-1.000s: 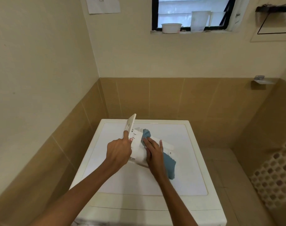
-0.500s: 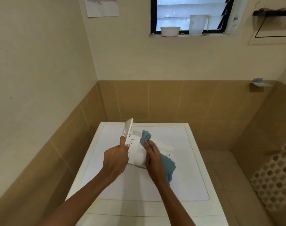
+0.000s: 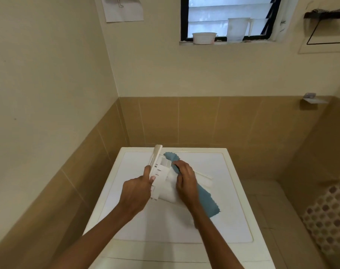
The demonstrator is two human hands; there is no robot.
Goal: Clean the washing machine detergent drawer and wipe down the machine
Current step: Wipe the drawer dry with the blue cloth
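A: Entry, head view. Where is the detergent drawer (image 3: 162,172)?

B: On top of the washing machine (image 3: 204,230), toward its far left part. It is tilted, with its front panel raised at the far-left end. It lies between the two hands and touches both.

A: Left hand (image 3: 135,193)?

B: It grips the drawer's left side. The fingers wrap the edge behind the panel and the thumb presses on the near face.

A: Right hand (image 3: 185,181)?

B: It is curled round a blue cloth (image 3: 208,203), which it presses against the drawer's right side. The fingertips bend down over the cloth by the far compartment.

A: Lay of the cloth?

B: One bunched tip sticks out past the fingers at the far end, just beside the panel. The rest trails under the wrist to the near right and lies flat on the lid.

A: Which compartment is the cloth in?

B: Cannot tell; the hand covers it.

A: Surroundings?

B: A white bowl (image 3: 204,38) and a clear jug (image 3: 238,30) stand on the window sill on the far wall.
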